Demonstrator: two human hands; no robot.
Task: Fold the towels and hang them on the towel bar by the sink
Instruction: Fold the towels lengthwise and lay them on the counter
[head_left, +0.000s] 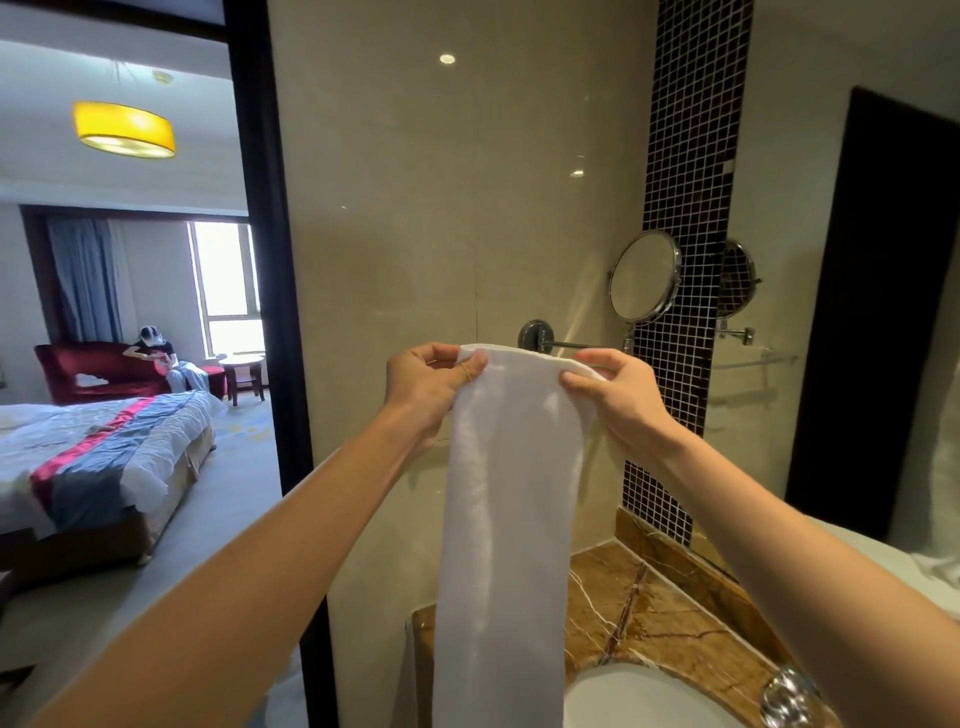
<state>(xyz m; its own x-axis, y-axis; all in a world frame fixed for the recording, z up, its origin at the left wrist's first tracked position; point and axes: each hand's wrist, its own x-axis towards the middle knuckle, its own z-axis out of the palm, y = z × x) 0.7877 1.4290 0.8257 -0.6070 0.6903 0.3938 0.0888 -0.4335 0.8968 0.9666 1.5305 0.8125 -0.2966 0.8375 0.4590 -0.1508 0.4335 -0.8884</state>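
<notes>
The left hand (434, 384) and the right hand (618, 395) each pinch a top corner of the white towel (509, 493), which hangs long below them, just before the towel bar (566, 344), and if released unevenly it could slide off by its heavier side.

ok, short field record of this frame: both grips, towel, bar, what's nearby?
towel: long white folded terry towel, hangs straight down
left grip: pinches towel's top left corner
right grip: pinches top right corner
bar: chrome wall-mounted towel bar, just behind towel's top edge; draped over it or not, cannot tell
nearby: round chrome swivel mirror, brown marble counter, white basin
</notes>
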